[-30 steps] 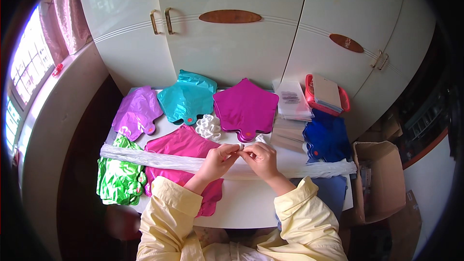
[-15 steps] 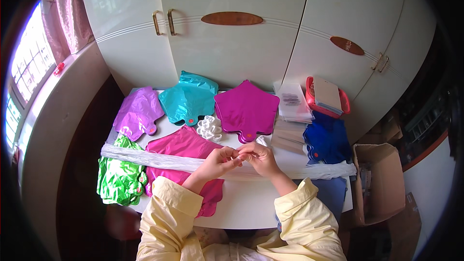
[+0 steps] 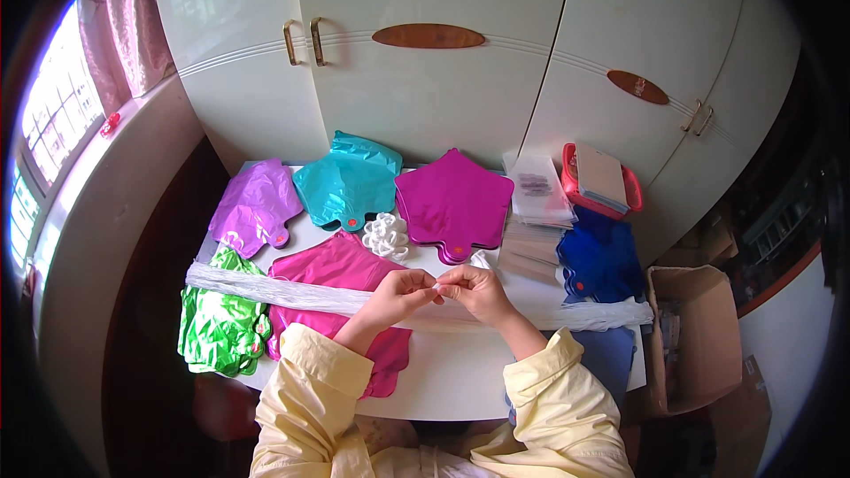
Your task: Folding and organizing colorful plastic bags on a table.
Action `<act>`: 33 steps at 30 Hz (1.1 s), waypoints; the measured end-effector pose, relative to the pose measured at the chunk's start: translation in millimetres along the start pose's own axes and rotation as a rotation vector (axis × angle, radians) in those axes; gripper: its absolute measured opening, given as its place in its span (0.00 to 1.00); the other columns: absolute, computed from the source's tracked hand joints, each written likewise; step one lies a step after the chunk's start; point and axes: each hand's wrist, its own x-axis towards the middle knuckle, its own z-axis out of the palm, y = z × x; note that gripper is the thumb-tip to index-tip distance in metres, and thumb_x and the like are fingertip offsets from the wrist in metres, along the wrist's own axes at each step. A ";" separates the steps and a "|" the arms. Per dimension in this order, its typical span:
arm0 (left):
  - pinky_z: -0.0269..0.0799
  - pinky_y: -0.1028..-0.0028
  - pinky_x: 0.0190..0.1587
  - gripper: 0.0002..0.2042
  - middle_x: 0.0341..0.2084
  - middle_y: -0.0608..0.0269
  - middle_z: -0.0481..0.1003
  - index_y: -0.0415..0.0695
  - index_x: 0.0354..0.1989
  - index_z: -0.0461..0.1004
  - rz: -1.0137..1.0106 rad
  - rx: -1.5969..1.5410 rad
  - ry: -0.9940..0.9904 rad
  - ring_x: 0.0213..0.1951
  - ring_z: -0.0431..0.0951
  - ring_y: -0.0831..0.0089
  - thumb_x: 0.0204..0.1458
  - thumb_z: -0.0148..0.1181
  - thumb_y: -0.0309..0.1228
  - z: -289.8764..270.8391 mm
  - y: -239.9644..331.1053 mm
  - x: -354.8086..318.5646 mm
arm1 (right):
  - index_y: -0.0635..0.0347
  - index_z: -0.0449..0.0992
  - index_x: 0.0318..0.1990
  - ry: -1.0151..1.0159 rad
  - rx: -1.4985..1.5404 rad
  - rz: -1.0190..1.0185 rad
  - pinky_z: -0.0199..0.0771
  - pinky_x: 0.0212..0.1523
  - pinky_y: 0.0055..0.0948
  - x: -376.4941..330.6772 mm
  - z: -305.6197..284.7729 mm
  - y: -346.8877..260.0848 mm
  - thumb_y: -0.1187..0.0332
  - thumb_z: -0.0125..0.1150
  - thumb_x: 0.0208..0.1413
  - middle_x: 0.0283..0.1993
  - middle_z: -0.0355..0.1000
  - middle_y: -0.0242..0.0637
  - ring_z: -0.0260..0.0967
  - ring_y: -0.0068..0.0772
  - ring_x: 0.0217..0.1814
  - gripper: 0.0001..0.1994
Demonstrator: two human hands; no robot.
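Observation:
My left hand (image 3: 397, 297) and my right hand (image 3: 478, 292) meet above the middle of the table, their fingertips pinched together. A small whitish bit shows between them, too fine to make out; it may be a strand. Below the hands a long bundle of thin white strings (image 3: 292, 293) stretches across the table from left to right. Under its left half lie a flat pink foil balloon (image 3: 332, 258) and a stack of shiny green foil balloons (image 3: 220, 323). Just beyond my fingers is a stack of magenta star-shaped foil balloons (image 3: 454, 199).
Purple (image 3: 254, 204) and teal foil balloons (image 3: 347, 181) lie at the back left, beside a white looped cord (image 3: 385, 235). Clear plastic sleeves (image 3: 537, 195), a red basket (image 3: 634, 190) and dark blue balloons (image 3: 602, 252) are at right. A cardboard box (image 3: 708, 336) stands off the right edge.
Both hands stay in nearly the same place, with a small shift of the fingers at the pinch. Nothing on the table has visibly moved.

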 end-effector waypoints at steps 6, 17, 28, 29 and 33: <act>0.67 0.79 0.37 0.05 0.27 0.63 0.74 0.36 0.32 0.69 -0.011 -0.007 0.002 0.34 0.75 0.79 0.50 0.53 0.25 -0.4 -0.7 -0.6 | 0.64 0.73 0.31 0.022 -0.077 0.011 0.73 0.37 0.20 0.3 -1.0 3.3 0.76 0.61 0.50 0.30 0.75 0.34 0.72 0.20 0.34 0.03; 0.69 0.79 0.35 0.09 0.27 0.64 0.68 0.41 0.33 0.58 0.145 -0.081 -0.004 0.34 0.76 0.74 0.50 0.53 0.19 -6.7 -4.8 0.7 | 0.67 0.75 0.36 -0.075 -0.119 0.148 0.71 0.38 0.19 6.7 2.8 -10.7 0.73 0.59 0.53 0.32 0.75 0.33 0.72 0.20 0.36 0.06; 0.65 0.82 0.31 0.08 0.30 0.67 0.68 0.41 0.34 0.63 0.251 0.074 0.352 0.30 0.70 0.81 0.48 0.54 0.19 -29.3 -4.3 5.8 | 0.63 0.75 0.30 -0.092 -0.554 0.075 0.68 0.28 0.22 45.5 8.2 -47.8 0.69 0.63 0.47 0.25 0.71 0.29 0.67 0.18 0.26 0.06; 0.65 0.82 0.31 0.08 0.30 0.68 0.68 0.41 0.34 0.64 0.299 0.104 0.445 0.30 0.68 0.82 0.47 0.53 0.18 -36.3 -5.2 7.4 | 0.62 0.76 0.29 -0.059 -0.651 0.016 0.68 0.28 0.23 54.0 12.2 -50.5 0.69 0.63 0.47 0.25 0.71 0.30 0.67 0.20 0.25 0.06; 0.64 0.79 0.39 0.08 0.31 0.66 0.69 0.40 0.33 0.65 0.355 0.085 0.831 0.33 0.68 0.80 0.43 0.51 0.18 -55.9 -8.8 9.2 | 0.58 0.76 0.27 0.049 -0.979 -0.305 0.69 0.27 0.31 86.9 27.7 -40.0 0.66 0.63 0.46 0.25 0.71 0.35 0.70 0.34 0.25 0.06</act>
